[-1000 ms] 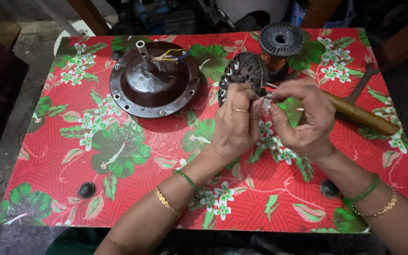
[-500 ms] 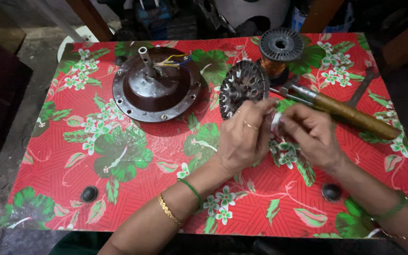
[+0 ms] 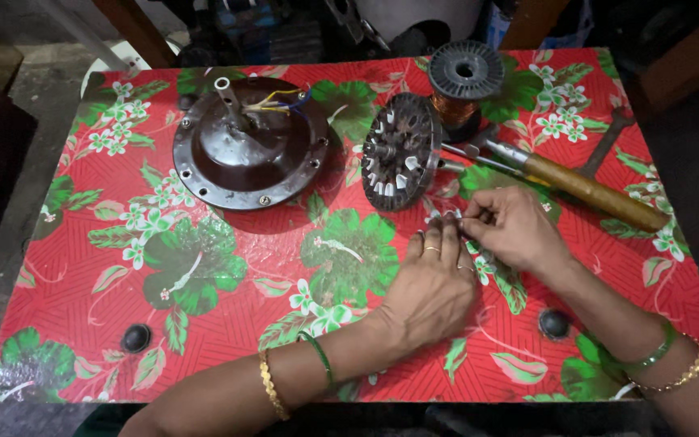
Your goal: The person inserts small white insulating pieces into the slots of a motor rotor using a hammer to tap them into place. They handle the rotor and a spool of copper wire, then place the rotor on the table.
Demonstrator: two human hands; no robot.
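Observation:
My left hand (image 3: 434,283) and my right hand (image 3: 513,231) meet low over the red flowered table (image 3: 82,307), fingertips pinched together on a small white strip (image 3: 446,215). Just beyond them a round dark metal stator (image 3: 402,152) stands on edge, with white slips in its slots. It is a finger's length from my fingertips. Behind the stator stands a spool of copper wire (image 3: 464,77). Both wrists wear bangles.
A round brown motor cover (image 3: 244,150) with a shaft and coloured wires lies at the back left. A wooden-handled tool (image 3: 588,190) and a wrench (image 3: 608,142) lie at the right. Two black knobs (image 3: 136,337) (image 3: 554,324) sit near the front edge.
Both hands have come down from in front of the stator to the table surface, still pinching the white strip. The view has shifted slightly.

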